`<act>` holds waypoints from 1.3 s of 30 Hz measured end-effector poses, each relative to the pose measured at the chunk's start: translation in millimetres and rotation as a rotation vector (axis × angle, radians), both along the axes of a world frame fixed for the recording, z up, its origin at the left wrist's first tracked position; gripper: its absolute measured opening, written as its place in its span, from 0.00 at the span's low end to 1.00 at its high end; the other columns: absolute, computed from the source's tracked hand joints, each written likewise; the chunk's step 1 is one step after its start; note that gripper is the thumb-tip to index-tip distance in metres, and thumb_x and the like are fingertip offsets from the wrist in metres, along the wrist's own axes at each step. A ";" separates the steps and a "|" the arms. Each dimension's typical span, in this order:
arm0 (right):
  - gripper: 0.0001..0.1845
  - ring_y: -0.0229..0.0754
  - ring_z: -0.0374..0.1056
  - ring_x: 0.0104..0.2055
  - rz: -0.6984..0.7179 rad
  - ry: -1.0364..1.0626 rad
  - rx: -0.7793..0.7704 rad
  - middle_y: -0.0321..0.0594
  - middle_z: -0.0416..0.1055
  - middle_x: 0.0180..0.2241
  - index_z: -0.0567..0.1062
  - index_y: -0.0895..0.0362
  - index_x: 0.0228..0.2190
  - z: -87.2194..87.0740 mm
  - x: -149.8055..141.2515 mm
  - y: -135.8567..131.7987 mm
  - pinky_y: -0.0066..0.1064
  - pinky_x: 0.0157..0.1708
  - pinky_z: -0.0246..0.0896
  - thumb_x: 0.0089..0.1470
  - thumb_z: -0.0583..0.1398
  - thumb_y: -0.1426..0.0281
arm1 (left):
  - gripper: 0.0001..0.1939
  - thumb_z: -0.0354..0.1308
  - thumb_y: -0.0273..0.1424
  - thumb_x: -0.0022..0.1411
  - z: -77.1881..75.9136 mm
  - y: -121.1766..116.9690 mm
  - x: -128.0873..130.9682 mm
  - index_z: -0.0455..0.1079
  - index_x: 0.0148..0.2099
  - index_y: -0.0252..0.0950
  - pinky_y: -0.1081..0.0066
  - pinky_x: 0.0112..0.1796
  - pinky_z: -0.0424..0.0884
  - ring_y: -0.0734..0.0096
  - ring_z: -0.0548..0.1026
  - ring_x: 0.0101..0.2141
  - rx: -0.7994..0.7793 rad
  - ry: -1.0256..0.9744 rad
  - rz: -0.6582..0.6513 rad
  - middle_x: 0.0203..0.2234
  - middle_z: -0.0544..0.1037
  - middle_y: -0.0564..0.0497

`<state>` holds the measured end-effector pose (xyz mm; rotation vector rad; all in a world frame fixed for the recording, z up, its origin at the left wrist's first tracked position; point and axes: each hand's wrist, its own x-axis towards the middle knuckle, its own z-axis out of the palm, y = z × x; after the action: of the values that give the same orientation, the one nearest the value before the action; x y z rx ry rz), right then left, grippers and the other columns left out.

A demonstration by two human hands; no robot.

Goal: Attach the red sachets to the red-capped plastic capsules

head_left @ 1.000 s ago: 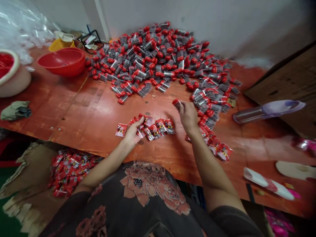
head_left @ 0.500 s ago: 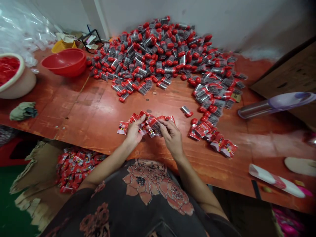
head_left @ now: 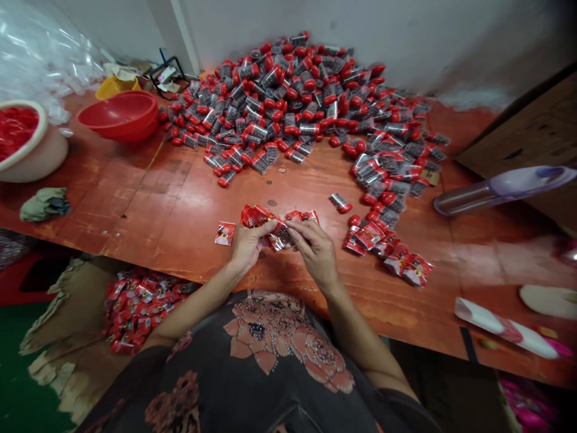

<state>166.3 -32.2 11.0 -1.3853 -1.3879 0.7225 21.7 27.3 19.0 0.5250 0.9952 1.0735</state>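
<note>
Red packets lie on the orange table. The left hand and right hand pinch them, fingers closed tight. A white tub holds red bits. More packets sit in a torn cardboard box.

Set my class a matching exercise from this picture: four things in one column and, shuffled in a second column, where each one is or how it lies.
Things:
1. Left hand
2. Lone red sachet
3. Red plastic basin
4. Heap of red-capped clear capsules

Places:
A. Lying flat, apart from the others
B. Piled against the wall
C. Pressed on red sachets
D. Left of the heap, on the table

Pairs: 1-C, 2-A, 3-D, 4-B
</note>
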 end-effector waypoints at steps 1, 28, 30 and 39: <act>0.15 0.41 0.70 0.38 -0.002 -0.001 0.009 0.39 0.72 0.38 0.78 0.44 0.49 -0.6 -1.7 -0.8 0.38 0.39 0.70 0.62 0.58 0.66 | 0.16 0.76 0.33 0.37 0.6 -0.6 -0.8 0.73 0.27 0.33 0.76 0.20 0.69 0.77 0.71 0.19 0.007 0.003 -0.025 0.20 0.76 0.53; 0.23 0.43 0.71 0.42 0.058 -0.204 0.148 0.39 0.73 0.40 0.72 0.39 0.54 13.7 2.0 -16.7 0.41 0.42 0.71 0.63 0.56 0.74 | 0.11 0.74 0.31 0.43 4.9 -7.9 -3.6 0.73 0.24 0.36 0.77 0.16 0.62 0.80 0.67 0.16 0.011 -0.018 -0.049 0.17 0.75 0.53; 0.22 0.43 0.71 0.42 0.054 -0.231 0.154 0.39 0.74 0.41 0.72 0.39 0.54 15.1 3.9 -16.9 0.41 0.42 0.71 0.63 0.56 0.73 | 0.11 0.74 0.31 0.43 4.5 -9.0 -4.8 0.74 0.25 0.36 0.77 0.16 0.62 0.80 0.67 0.15 0.019 -0.003 -0.055 0.17 0.75 0.54; 0.18 0.44 0.71 0.44 -0.086 -0.130 0.149 0.40 0.74 0.43 0.75 0.43 0.51 11.7 -12.0 -22.7 0.44 0.44 0.72 0.63 0.56 0.72 | 0.11 0.74 0.28 0.40 6.9 -11.4 -7.5 0.74 0.25 0.36 0.76 0.16 0.62 0.78 0.68 0.15 0.010 0.057 -0.084 0.18 0.76 0.53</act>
<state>154.3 -55.0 22.7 -1.3844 -1.4429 0.4697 14.2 15.9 25.9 0.6034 1.0094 0.9941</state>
